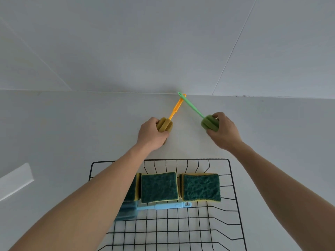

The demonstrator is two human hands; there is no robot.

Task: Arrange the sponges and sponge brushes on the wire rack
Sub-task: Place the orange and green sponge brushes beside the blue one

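Beyond the wire rack (233, 180), left hand (151, 135) grips orange brush (165, 125), right hand (223, 132) green brush (209, 123)

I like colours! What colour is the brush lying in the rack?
Light blue: the plastic sponge brush, seen in the head view.

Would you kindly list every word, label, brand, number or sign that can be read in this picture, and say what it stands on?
None: no text can be read anywhere.
The sponges, the orange sponge brush, the green sponge brush, the blue sponge brush and the wire rack show no print or labels.
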